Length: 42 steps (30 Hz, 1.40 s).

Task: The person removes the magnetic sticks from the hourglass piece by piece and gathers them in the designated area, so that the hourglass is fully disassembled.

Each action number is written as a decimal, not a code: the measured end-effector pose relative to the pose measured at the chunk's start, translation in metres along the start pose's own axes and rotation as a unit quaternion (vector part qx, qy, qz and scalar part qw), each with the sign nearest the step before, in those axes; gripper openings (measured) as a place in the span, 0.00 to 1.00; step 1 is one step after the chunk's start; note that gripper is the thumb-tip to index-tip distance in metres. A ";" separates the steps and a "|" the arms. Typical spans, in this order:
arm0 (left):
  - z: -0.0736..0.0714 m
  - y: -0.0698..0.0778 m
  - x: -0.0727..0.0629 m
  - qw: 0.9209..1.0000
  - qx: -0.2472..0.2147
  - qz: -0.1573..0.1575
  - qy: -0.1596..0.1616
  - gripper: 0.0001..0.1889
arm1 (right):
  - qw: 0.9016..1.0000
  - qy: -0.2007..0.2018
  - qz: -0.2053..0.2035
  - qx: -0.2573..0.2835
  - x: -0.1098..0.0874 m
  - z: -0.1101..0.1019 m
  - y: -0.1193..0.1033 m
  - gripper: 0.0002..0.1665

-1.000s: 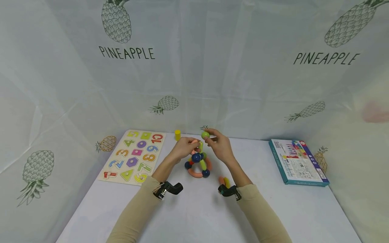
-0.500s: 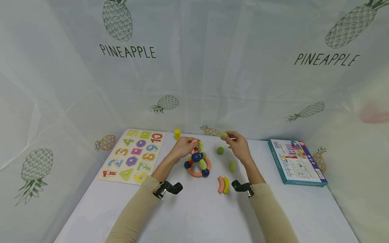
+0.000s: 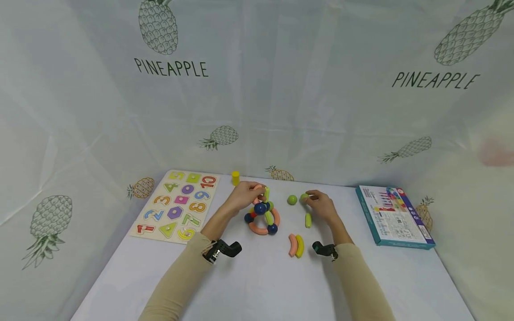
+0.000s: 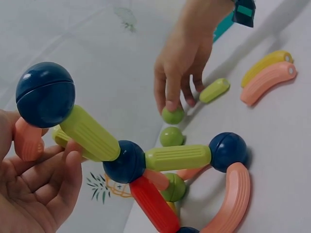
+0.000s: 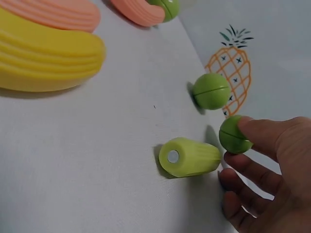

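Note:
In the head view, my left hand point(image 3: 240, 197) grips the top of a ball-and-stick toy frame point(image 3: 260, 208) of navy and green balls with pink, red and light green sticks. Its fingers are by a pink curved stick point(image 4: 28, 139) at the frame's top in the left wrist view. To the right, my right hand point(image 3: 323, 207) pinches a green ball point(image 5: 233, 135) between thumb and fingers, low over the table. Beside it sits a second green ball point(image 5: 212, 91), apart from the held one. A short light green stick point(image 5: 189, 157) lies just below that hand.
A pink curved stick point(image 3: 293, 245) and a yellow curved stick point(image 3: 300, 246) lie side by side nearer the front. At left is a number puzzle board point(image 3: 182, 211), with a yellow cylinder point(image 3: 235, 178) behind. A flat toy box point(image 3: 393, 216) lies at right, before a hanging cloth point(image 3: 305, 111).
My right hand has carried the green ball away from the frame's top, to the right and then down towards the table beside the other green ball. My left hand has stayed on the frame.

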<state>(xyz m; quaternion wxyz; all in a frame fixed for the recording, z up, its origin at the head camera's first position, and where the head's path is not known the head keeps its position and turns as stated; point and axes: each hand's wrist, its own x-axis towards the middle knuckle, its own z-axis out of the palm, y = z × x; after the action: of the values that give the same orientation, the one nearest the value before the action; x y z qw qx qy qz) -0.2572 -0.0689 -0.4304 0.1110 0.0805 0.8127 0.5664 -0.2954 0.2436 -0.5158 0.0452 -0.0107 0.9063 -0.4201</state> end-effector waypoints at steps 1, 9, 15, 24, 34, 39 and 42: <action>0.000 0.000 0.000 1.000 -0.001 0.000 0.000 0.22 | 1.000 0.000 -0.002 -0.003 0.000 0.001 0.000 0.27; 0.000 -0.002 0.000 1.000 -0.010 0.011 0.009 0.16 | 1.000 -0.005 0.007 -0.011 0.000 0.003 -0.002 0.27; 0.001 -0.003 -0.001 1.000 -0.012 0.004 0.012 0.18 | 1.000 -0.016 -0.001 -0.014 -0.002 0.005 -0.001 0.27; 0.002 -0.002 -0.002 1.000 -0.016 0.003 0.020 0.18 | 1.000 -0.025 0.003 -0.005 -0.005 0.004 -0.001 0.31; 0.002 -0.004 -0.002 1.000 -0.012 0.006 0.018 0.19 | 1.000 -0.025 -0.001 -0.006 -0.006 0.005 0.000 0.31; 0.002 -0.004 -0.002 1.000 -0.010 0.006 0.019 0.19 | 1.000 -0.024 -0.002 -0.005 -0.007 0.004 -0.001 0.32; 0.002 -0.003 -0.003 1.000 -0.009 0.005 0.019 0.19 | 1.000 -0.026 0.000 -0.003 -0.007 0.003 0.000 0.32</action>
<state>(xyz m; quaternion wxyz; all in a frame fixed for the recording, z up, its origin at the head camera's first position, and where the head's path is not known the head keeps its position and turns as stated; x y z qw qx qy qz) -0.2541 -0.0687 -0.4341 0.0935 0.0730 0.8092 0.5755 -0.2885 0.2411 -0.5172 0.0685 -0.0217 0.9063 -0.4165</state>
